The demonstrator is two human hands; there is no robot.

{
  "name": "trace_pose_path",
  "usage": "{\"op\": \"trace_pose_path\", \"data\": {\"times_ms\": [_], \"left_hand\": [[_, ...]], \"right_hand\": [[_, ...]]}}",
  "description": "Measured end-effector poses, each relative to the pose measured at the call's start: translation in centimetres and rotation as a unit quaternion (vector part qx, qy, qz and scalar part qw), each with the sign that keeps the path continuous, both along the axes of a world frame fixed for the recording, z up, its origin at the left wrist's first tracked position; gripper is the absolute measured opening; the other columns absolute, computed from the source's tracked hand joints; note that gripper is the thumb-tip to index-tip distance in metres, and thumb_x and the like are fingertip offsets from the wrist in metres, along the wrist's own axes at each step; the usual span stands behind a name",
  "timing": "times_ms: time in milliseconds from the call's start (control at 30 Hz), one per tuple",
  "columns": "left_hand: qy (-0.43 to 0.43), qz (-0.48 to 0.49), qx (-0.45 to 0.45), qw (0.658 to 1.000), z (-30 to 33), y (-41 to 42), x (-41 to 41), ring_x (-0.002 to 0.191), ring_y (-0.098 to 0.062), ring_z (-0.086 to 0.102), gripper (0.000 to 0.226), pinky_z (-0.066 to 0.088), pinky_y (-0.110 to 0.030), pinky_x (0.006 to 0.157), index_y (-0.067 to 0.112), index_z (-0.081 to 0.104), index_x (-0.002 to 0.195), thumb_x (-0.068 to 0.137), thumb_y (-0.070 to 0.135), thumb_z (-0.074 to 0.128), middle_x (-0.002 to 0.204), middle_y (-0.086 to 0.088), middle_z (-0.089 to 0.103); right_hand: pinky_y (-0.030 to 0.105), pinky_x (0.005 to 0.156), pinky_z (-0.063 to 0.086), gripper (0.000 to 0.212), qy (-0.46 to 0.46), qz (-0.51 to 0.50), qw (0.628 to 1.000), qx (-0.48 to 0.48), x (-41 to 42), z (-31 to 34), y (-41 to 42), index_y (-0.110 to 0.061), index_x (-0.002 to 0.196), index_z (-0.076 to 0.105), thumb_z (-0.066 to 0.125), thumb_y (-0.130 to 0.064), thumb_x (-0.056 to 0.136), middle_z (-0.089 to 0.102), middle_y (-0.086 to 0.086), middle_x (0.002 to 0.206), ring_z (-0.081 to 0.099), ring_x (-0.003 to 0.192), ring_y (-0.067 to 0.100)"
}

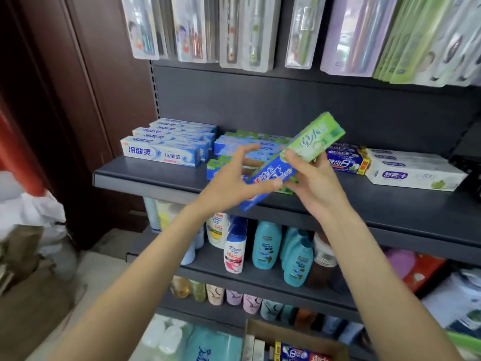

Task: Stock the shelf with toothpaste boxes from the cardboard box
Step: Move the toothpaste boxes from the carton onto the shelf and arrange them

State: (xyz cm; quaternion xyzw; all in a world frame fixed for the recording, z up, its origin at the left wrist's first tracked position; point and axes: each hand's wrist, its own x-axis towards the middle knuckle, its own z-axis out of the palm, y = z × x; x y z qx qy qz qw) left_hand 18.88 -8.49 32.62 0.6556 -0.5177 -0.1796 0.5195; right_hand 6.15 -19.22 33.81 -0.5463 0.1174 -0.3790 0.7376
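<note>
A blue and green toothpaste box (pixel 294 160) is held tilted in front of the middle shelf (pixel 390 207), its green end raised toward the upper right and its blue end low toward the left; large white characters run along the blue part but are turned and partly covered, so they cannot be read for sure. The right hand (pixel 312 183) grips the box from below near its middle, thumb curled over the front face. The left hand (pixel 234 178) touches the lower blue part with its thumb and palm while its fingers spread loosely above the box. Both forearms reach up from the bottom corners. On the shelf, at the left, lies a stack of white and blue boxes (pixel 166 144) printed 冷酸灵 and 抗敏感. Behind the hands lie more blue and green boxes (pixel 234 149), mostly hidden. To the right is a dark blue box (pixel 346 160) reading 健齿白, then white boxes (pixel 413 170) whose purple label is hard to make out. Toothbrush packs (pixel 247 29) hang above, cut off at the top. Shampoo bottles (pixel 268 246) stand on the shelf below, their labels too small to read. The cardboard box (pixel 294 334) sits at the bottom edge, partly cut off, with more toothpaste boxes inside.
</note>
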Motion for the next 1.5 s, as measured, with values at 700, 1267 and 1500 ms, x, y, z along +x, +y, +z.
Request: {"op": "trace_pose_path", "data": {"times_ms": [700,1267,1500], "left_hand": [[-0.482,0.162,-0.058,0.859,-5.2,0.1,9.8,0.1,-0.027,0.05,0.035,0.047,-0.045,0.081,0.019,0.066,0.113,0.083,0.036,0.06,0.109,-0.005,0.058],[-0.139,-0.021,0.244,0.96,-28.1,2.6,-7.9,0.092,-0.012,0.064,0.035,0.052,-0.03,0.078,0.023,0.067,0.107,0.078,0.034,0.051,0.097,0.008,0.069],[-0.021,0.117,0.448,0.886,-41.1,5.4,-9.6,0.12,-0.033,0.047,0.06,0.04,-0.041,0.099,0.011,0.043,0.138,0.084,0.022,0.066,0.132,-0.015,0.047]], "right_hand": [[0.038,0.089,0.038,0.013,0.291,-0.386,0.683,-0.547,0.3,-7.5,-2.6,-0.018,0.092,0.069,0.073,-0.018,0.079,0.056,0.006,0.12,0.047,0.111,0.03],[0.038,0.072,0.054,0.027,0.561,-0.019,0.698,-0.445,-15.9,-30.5,2.2,-0.024,0.115,0.059,0.056,-0.024,0.089,0.064,-0.003,0.112,0.064,0.097,0.022],[0.037,0.104,0.034,0.057,0.665,0.148,0.583,-0.441,-17.2,-42.3,1.3,-0.022,0.141,0.035,0.057,-0.025,0.089,0.043,0.006,0.138,0.04,0.126,0.028]]}}
